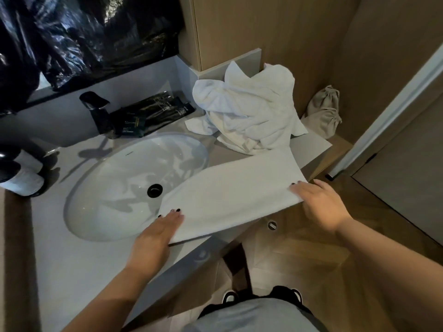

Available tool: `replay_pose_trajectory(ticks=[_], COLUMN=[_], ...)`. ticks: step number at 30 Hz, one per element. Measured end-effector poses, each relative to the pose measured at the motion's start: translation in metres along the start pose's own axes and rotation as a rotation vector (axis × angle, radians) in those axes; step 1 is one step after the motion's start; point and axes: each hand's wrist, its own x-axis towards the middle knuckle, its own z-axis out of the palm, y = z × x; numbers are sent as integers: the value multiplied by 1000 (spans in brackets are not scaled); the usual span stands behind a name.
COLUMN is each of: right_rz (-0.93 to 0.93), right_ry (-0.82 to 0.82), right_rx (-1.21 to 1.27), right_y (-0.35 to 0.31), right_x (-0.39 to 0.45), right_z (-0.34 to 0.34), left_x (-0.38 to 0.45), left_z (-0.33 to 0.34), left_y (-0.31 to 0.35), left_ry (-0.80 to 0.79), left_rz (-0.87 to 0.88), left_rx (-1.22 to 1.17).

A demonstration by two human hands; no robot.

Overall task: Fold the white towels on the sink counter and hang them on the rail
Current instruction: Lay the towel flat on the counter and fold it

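Looking down at the counter (72, 271), I saw a smooth, pale, stone-like slab with an oval white basin (119, 183) sunk into it, glossy and centred on a round black drain (155, 190). A folded white towel (230, 197) lay along the near right edge of the counter, a long flat band of soft, matte terry cloth. Its long axis ran from near left, over the basin's rim, to far right, where it passed the counter's corner. My left hand (155, 233) lay flat on the towel's near-left end, fingers straight and together, pressing the cloth down. My right hand (318, 202) rested on the far-right end with its fingers laid over the edge; I could not tell whether the thumb pinched the cloth from below. Behind the band, a crumpled heap of white towels (251, 109) sat on the far right of the counter, lumpy and creased. A matte black angular tap (98, 109) stood beyond the basin, with flat black packets (153, 113) beside it. A beige drawstring bag (323, 111) slumped against the wood-grain wall to the right.
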Motion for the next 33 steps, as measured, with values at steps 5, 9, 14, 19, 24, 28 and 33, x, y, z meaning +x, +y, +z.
replay_pose_trajectory(ticks=[5, 9, 14, 19, 24, 28, 33], right_rz=[185, 399, 379, 436, 392, 400, 270], right_ry=[94, 101, 128, 155, 233, 168, 40], right_rx=[344, 698, 916, 1075, 1043, 803, 444], right_y=[8, 16, 29, 39, 38, 36, 48], right_x=[-8, 2, 16, 36, 52, 69, 73], right_z=[-2, -12, -25, -24, -8, 1, 8], left_x=[-5, 1, 15, 40, 64, 71, 67], left_z=[-13, -21, -11, 10, 18, 20, 13], left_y=[-11, -13, -9, 0, 11, 12, 9], left_ry=[13, 72, 115, 182, 264, 258, 182], left_rz=[-167, -384, -591, -854, -945, -981, -860], left_rx=[-285, -504, -597, -628, -495, -412, -311])
